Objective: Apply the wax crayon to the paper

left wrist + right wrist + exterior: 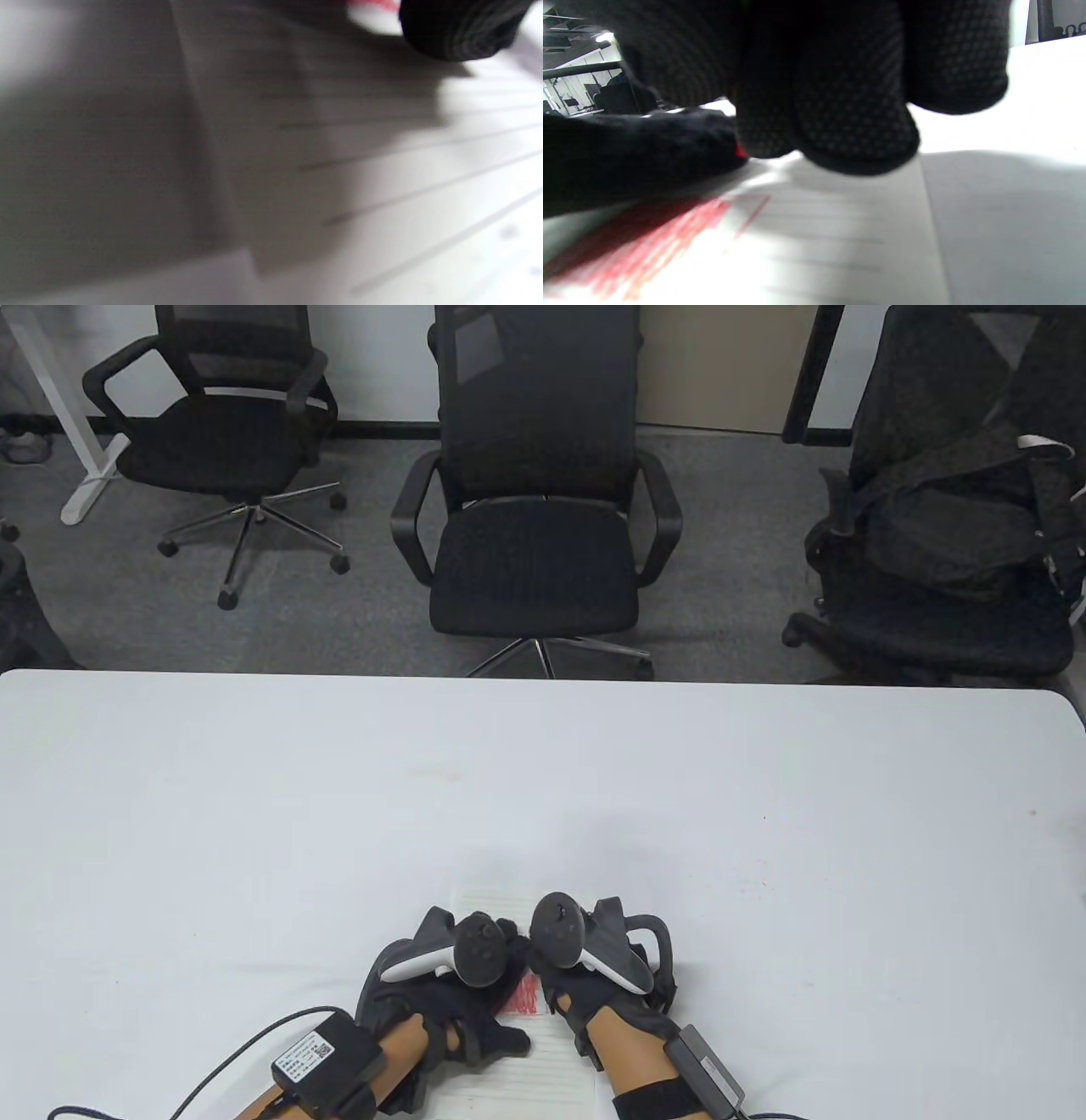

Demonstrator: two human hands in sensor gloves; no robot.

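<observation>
Bare table (254,814) beyond hands (526,976)

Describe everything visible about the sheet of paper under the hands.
The paper is a white ruled sheet with thin grey lines, lying flat at the table's near edge. A red crayon patch of dense strokes sits in a thin red outline. The left hand rests on its left part; the right hand is over its right part. It looks uncreased.

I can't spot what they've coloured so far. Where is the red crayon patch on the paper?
In the table view the red crayon patch lies on the lined paper near the table's front edge, between the left hand and the right hand.
</observation>
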